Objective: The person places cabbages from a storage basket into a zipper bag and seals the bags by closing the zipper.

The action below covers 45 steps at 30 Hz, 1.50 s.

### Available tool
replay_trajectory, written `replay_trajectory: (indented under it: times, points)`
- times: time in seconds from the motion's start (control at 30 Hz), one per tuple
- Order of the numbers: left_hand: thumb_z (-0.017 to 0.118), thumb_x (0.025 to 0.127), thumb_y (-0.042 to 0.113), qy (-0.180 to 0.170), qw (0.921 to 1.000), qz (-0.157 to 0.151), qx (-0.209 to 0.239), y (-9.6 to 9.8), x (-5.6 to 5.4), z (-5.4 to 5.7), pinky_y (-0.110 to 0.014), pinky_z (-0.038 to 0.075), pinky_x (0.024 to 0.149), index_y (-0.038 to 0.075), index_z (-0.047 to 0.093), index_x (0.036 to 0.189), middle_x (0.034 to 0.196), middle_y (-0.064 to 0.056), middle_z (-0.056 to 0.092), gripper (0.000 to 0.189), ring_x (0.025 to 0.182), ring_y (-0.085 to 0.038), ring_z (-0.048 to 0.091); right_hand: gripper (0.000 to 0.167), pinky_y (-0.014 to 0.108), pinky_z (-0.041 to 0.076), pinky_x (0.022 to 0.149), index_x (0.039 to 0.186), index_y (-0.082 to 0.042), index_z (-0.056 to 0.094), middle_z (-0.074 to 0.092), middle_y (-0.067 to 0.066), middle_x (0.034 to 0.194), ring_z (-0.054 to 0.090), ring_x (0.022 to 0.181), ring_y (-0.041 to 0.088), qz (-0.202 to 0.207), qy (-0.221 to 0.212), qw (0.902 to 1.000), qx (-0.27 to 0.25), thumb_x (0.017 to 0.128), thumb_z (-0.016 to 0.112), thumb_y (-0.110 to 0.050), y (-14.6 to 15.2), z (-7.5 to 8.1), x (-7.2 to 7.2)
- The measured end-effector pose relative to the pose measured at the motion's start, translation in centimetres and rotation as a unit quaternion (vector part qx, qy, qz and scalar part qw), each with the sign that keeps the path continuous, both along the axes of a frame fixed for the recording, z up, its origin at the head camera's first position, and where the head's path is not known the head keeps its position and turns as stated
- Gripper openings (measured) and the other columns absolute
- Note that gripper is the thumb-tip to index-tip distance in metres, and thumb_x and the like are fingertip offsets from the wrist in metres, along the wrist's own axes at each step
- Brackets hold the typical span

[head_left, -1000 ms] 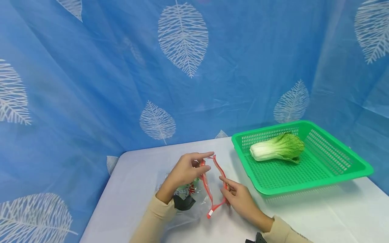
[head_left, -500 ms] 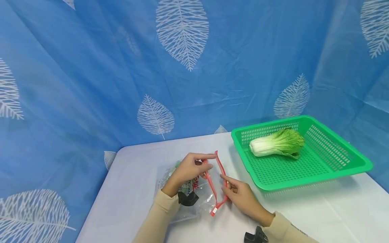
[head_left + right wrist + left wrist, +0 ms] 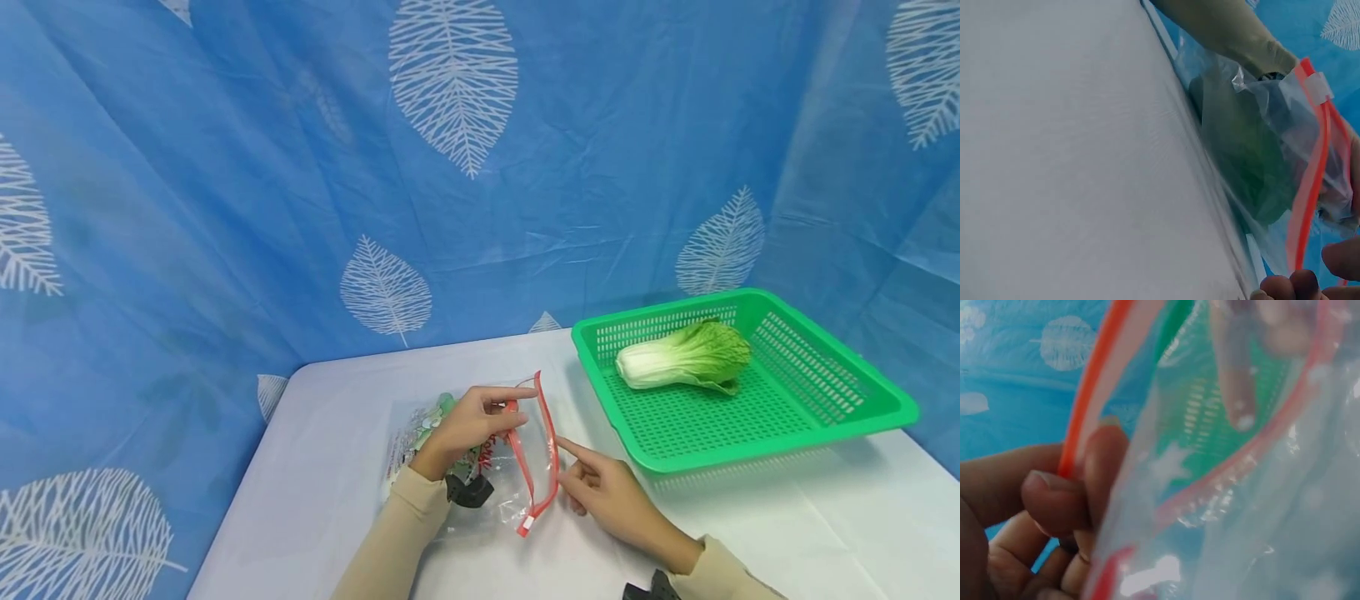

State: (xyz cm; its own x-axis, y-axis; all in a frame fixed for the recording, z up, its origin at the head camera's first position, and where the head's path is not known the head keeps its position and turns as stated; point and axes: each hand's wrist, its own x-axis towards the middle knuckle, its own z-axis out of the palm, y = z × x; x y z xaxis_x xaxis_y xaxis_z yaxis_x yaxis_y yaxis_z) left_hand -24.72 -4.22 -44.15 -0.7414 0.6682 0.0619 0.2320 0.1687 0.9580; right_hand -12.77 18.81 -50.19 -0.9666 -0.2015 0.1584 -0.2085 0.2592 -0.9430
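Observation:
A clear zip bag [image 3: 487, 487] with red zip edges, a white slider and green and red markings lies on the white table, its mouth parted. My left hand [image 3: 468, 421] pinches the left red edge between thumb and fingers, as the left wrist view also shows at close range. At the bag's right edge is my right hand [image 3: 607, 496], its index finger straight with the tip at the red strip and the other fingers bent. Seen through the plastic in the left wrist view, a right-hand finger [image 3: 1238, 394] points downward. The slider [image 3: 1318, 87] shows in the right wrist view.
A green plastic basket [image 3: 637, 454] stands right of the bag, holding a head of Chinese cabbage [image 3: 682, 358]. White cloth [image 3: 337, 400] covers the table. Behind hangs a blue curtain [image 3: 585, 167] with white leaf prints.
My right hand has loosened from the right red edge and shifted slightly right and down, index finger straighter. My left hand keeps its pinch and has moved slightly right.

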Motion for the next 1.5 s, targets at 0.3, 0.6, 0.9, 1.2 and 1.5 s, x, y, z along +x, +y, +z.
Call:
replay_trajectory:
  times: [0.3, 0.6, 0.9, 1.2, 1.5]
  points:
    - [0.070, 0.099, 0.023, -0.017, 0.9993, 0.007, 0.032, -0.6, -0.4, -0.5, -0.028, 0.039, 0.056, 0.015, 0.064, 0.141, 0.070, -0.002, 0.047, 0.043, 0.061, -0.019, 0.038, 0.056, 0.027, 0.057, 0.074, 0.155, -0.010, 0.045, 0.072, -0.002, 0.094, 0.070, 0.083, 0.010, 0.124, 0.029, 0.9876, 0.092, 0.103, 0.064, -0.020, 2.6, 4.3, 3.4]
    - [0.072, 0.097, 0.025, -0.027, 0.9988, 0.020, 0.037, -1.1, -0.5, 0.2, -0.027, 0.038, 0.056, 0.013, 0.061, 0.144, 0.072, 0.000, 0.054, 0.050, 0.064, -0.024, 0.043, 0.061, 0.031, 0.059, 0.079, 0.159, -0.019, 0.040, 0.071, -0.013, 0.107, 0.070, 0.096, 0.008, 0.175, 0.176, 0.9495, 0.193, 0.103, 0.064, -0.014, 7.1, 14.4, 0.0]
    - [0.071, 0.098, 0.023, -0.022, 0.9992, 0.016, 0.028, -1.3, -0.5, 0.3, -0.026, 0.037, 0.057, 0.013, 0.062, 0.143, 0.071, 0.000, 0.043, 0.047, 0.062, -0.016, 0.037, 0.060, 0.028, 0.044, 0.057, 0.154, -0.023, 0.049, 0.064, -0.011, 0.083, 0.056, 0.064, 0.007, 0.083, 0.195, 0.9278, 0.307, 0.098, 0.072, -0.023, 13.3, 17.7, -8.5]
    - [0.070, 0.099, 0.020, -0.021, 0.9988, 0.004, 0.043, -1.0, 0.0, 0.1, -0.026, 0.034, 0.055, 0.012, 0.061, 0.144, 0.068, 0.000, 0.041, 0.047, 0.058, -0.016, 0.033, 0.063, 0.048, 0.054, 0.079, 0.151, -0.015, 0.053, 0.070, 0.007, 0.123, 0.069, 0.097, 0.030, 0.095, 0.062, 0.9364, 0.332, 0.096, 0.074, -0.038, 18.4, 13.3, -13.2]
    - [0.069, 0.099, 0.018, -0.012, 0.9989, 0.008, 0.044, -1.3, 0.0, 0.3, -0.026, 0.035, 0.055, 0.014, 0.064, 0.142, 0.069, -0.001, 0.042, 0.043, 0.059, -0.017, 0.033, 0.061, 0.065, 0.044, 0.100, 0.149, -0.015, 0.056, 0.048, 0.020, 0.152, 0.045, 0.137, 0.046, 0.101, -0.004, 0.9530, 0.286, 0.095, 0.073, -0.039, 20.4, 9.2, -14.6]
